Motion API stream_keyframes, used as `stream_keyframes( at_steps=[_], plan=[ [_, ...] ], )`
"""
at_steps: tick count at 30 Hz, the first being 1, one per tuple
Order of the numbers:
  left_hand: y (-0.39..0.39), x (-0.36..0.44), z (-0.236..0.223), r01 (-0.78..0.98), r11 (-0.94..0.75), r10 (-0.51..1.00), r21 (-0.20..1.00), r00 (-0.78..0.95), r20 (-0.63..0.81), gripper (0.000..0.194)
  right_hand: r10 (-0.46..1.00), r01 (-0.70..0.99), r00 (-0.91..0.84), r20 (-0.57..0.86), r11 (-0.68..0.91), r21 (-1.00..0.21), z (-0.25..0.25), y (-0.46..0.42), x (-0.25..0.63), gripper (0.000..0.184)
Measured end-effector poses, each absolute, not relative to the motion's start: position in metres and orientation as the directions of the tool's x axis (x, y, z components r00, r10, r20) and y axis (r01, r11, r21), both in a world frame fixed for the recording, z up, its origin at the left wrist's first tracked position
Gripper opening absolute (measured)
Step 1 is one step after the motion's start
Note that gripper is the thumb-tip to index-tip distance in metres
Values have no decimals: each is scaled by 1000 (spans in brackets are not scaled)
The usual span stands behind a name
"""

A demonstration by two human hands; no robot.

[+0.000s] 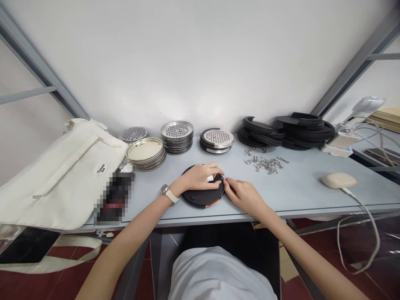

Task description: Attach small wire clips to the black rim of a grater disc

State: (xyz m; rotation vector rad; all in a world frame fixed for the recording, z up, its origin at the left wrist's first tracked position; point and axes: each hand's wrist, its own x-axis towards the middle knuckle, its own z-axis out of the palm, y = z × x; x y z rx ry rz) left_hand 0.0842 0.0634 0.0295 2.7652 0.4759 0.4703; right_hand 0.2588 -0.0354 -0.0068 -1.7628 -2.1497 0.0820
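Observation:
A round black disc [200, 196] lies flat on the grey table [300, 191] in front of me. My left hand [200, 177], with a watch on its wrist, rests curled on top of the disc and presses it down. My right hand [242, 193] is at the disc's right edge, its fingertips pinched on a small metal clip [223, 178] at the rim. A loose heap of the same metal clips [265, 163] lies just beyond my right hand.
Along the wall stand stacks of perforated metal discs [177, 136], gold-rimmed lids [146, 153], a disc set [216, 140] and black rings [286, 130]. A white bag [59, 175] lies left, a beige mouse [339, 180] and cable right.

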Motion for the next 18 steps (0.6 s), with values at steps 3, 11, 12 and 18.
stream_keyframes(
  at_steps=[3, 11, 12, 18],
  plan=[
    [63, 84, 30, 268, -902, 365, 338, 891, 268, 28, 959, 941, -157, 235, 217, -260, -6, -35, 259, 33],
    [63, 84, 31, 259, -909, 352, 326, 896, 271, 27, 959, 942, -155, 236, 216, -257, -5, -35, 258, 33],
    [63, 84, 31, 259, -908, 352, 329, 898, 265, 27, 960, 942, -154, 235, 214, -258, -5, -35, 258, 33],
    [64, 84, 30, 268, -902, 360, 338, 899, 250, 27, 963, 944, -150, 226, 208, -258, -4, -36, 257, 33]
  ],
)
